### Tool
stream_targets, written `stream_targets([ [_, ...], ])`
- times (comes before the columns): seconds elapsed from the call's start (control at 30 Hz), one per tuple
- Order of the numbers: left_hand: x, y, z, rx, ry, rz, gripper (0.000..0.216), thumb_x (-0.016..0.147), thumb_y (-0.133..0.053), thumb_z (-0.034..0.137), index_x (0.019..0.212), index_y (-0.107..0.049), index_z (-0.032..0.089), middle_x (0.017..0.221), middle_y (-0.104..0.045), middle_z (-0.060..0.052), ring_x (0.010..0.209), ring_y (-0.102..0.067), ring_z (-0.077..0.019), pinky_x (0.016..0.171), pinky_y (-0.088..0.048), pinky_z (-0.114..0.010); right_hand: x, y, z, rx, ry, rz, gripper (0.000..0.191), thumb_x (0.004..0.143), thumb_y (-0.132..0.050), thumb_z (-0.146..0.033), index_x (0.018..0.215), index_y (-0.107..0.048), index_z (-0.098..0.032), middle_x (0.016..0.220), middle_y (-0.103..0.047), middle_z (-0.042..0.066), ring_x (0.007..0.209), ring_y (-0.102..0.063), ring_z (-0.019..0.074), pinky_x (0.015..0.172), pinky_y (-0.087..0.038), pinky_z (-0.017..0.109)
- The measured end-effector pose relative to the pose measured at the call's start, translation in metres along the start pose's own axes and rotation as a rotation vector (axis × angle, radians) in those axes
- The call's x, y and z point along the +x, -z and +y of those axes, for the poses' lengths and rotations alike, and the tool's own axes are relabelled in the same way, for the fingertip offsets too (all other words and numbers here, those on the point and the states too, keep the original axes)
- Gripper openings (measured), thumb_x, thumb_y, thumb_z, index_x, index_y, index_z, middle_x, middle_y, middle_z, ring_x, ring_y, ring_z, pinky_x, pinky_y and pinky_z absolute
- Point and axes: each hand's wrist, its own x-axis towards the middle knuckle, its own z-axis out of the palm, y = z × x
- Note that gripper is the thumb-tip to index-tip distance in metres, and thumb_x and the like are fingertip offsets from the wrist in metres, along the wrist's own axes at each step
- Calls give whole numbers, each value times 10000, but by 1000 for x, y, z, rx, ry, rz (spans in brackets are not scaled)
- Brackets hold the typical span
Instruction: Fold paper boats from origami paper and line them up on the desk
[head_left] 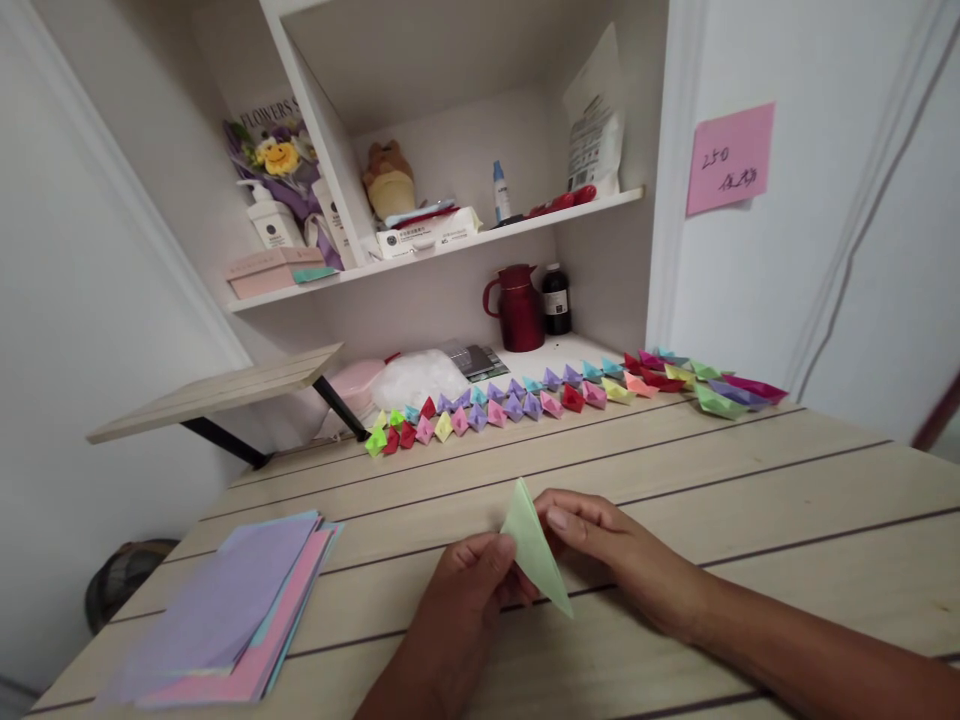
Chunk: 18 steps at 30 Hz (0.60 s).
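Observation:
A pale green sheet of paper folded into a triangle [534, 548] stands on edge over the wooden desk [750, 480]. My left hand [465, 590] pinches its lower left side with closed fingers. My right hand [600, 545] holds the upper right side, thumb and fingers pressed on the paper. Both forearms come in from the bottom of the view.
A stack of pastel paper sheets [225, 610] lies at the near left. Several small folded paper boats [540, 400] line the desk's back edge. Behind stand a red jug [517, 305], a dark bottle [556, 298] and shelves. A small raised wooden board [225, 390] juts out at left.

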Motion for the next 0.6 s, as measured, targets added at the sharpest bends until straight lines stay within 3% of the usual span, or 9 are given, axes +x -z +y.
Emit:
stream_targets([
  [0.37, -2, -2, 4, 70, 1, -8, 345, 836, -618, 390, 639, -650, 107, 633, -592, -35, 636, -503, -121, 664, -393, -249, 1, 2, 2, 31, -33, 29, 279, 860, -596, -419, 778, -604, -152, 693, -642, 23, 692, -631, 185, 705, -487, 337],
  [0.47, 0, -1, 3, 95, 20, 1, 337, 813, -639, 404, 638, -651, 116, 622, -588, -25, 618, -498, -118, 662, -396, -250, 2, 4, 4, 9, -42, 47, 248, 801, -677, -367, 922, -600, -164, 759, -637, 11, 710, -629, 172, 688, -492, 315],
  [0.6, 3, -1, 2, 265, 29, 46, 343, 779, -656, 436, 632, -655, 127, 624, -606, -27, 600, -508, -124, 633, -389, -245, 3, 8, 7, -49, -39, 76, 418, 742, -732, -303, 1100, -542, -196, 795, -625, -6, 707, -618, 146, 644, -476, 268],
])
